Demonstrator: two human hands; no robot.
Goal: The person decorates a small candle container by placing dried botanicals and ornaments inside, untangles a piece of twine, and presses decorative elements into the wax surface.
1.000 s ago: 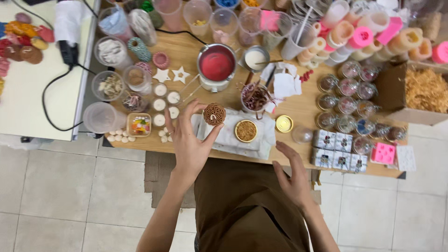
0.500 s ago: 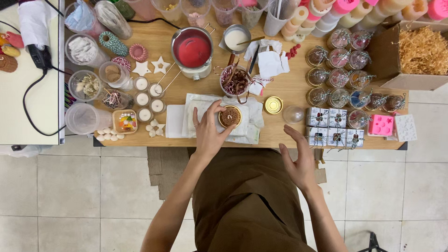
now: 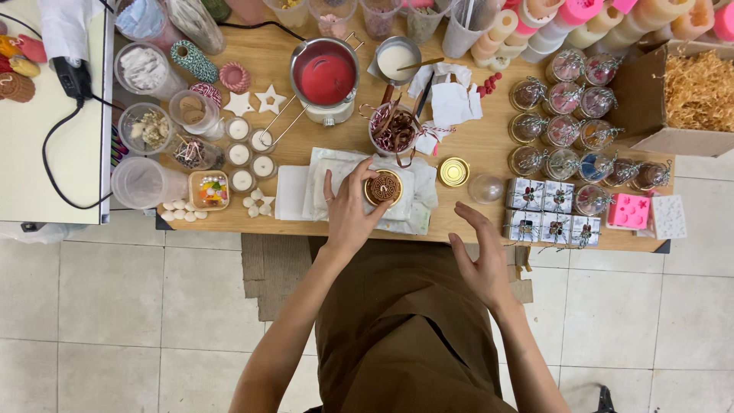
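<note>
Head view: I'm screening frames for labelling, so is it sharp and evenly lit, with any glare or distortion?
Head view: even, soft light, faint shadows; left hand and brown patterned disc are sharp; slight sheen on the red pot; edges bow slightly.

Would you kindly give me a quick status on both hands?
Left hand grips round brown candle tin on white cloth. Right hand open, empty, at table edge. Gold lid lies beside.

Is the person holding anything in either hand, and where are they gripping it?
The left hand grips a small round tin of brown patterned wax by its rim, over the white cloth. The right hand holds nothing.
</note>
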